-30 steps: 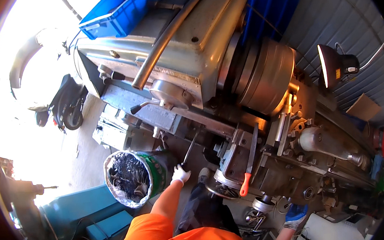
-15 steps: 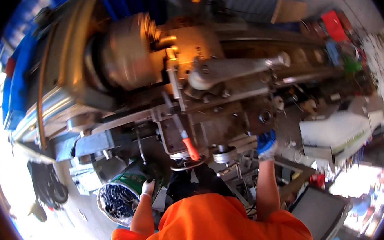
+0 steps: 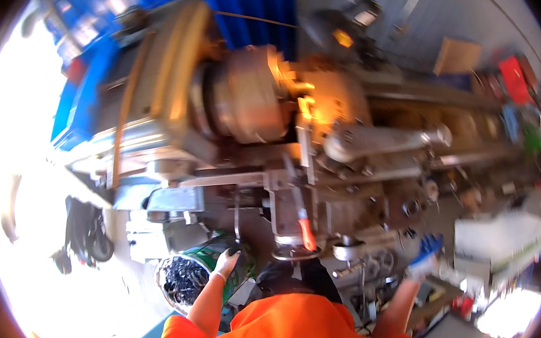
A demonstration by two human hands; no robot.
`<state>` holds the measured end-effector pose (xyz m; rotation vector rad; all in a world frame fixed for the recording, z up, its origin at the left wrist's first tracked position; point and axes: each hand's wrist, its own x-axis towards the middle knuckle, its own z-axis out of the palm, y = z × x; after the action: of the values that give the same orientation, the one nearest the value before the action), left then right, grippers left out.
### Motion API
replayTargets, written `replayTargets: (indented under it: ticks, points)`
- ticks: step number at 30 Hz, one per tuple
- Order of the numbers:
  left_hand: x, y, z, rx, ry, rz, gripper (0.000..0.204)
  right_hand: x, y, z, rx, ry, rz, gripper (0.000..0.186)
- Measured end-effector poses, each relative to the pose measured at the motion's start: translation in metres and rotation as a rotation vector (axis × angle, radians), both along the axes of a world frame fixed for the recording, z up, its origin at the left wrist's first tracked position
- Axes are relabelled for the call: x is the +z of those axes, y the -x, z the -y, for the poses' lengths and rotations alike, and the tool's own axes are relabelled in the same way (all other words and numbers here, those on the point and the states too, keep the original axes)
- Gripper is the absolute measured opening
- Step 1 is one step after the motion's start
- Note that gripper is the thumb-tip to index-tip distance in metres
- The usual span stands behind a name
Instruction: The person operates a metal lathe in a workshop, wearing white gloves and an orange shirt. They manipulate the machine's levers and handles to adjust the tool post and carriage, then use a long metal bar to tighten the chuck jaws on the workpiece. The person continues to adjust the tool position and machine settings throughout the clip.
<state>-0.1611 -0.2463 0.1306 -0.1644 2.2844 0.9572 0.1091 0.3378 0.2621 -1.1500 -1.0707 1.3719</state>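
My left hand, in a pale glove, is closed at the lower end of a thin metal lever hanging under a lathe; blur softens the grip. Beside it stands a green bucket with dark, tangled contents. My right hand, in a blue and white glove, is off the machine at the lower right, fingers extended and nothing visible in it. Above the hands, the lathe's chuck sits by a brightly lit tool area. A large grey handle lies across the carriage, and a red-handled tool points down in front.
A handwheel juts out close to my body. To the right is a white machine cover or box. Low at the right lie cluttered parts and a red object. A dark coil hangs at the left.
The view has shifted, so the lathe sits further right and lower. My left hand has come up to the lever. My right hand has left the carriage's right end and swung outward right.
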Motion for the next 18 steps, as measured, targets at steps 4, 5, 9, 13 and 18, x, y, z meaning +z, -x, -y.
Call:
replayTargets:
  ticks: [4,5,9,13,18]
  points:
    - [-0.009,-0.009,0.044,0.098,0.042,0.01,0.057,0.158,0.123,0.107,0.295,-0.136,0.011,0.038]
    - [-0.005,-0.008,0.042,0.068,0.123,0.01,0.054,0.189,0.148,0.141,0.569,-0.147,0.006,0.042]
    - [0.002,-0.031,0.044,0.053,0.187,0.068,0.05,0.237,0.261,0.254,1.583,0.273,-0.354,0.04]
    - [0.037,-0.048,0.02,0.158,0.036,0.125,0.045,0.253,0.388,0.368,1.734,1.009,-0.596,0.04]
    - [-0.033,-0.096,0.044,0.409,-0.157,0.137,0.042,0.293,0.47,0.411,1.511,1.002,-0.541,0.034]
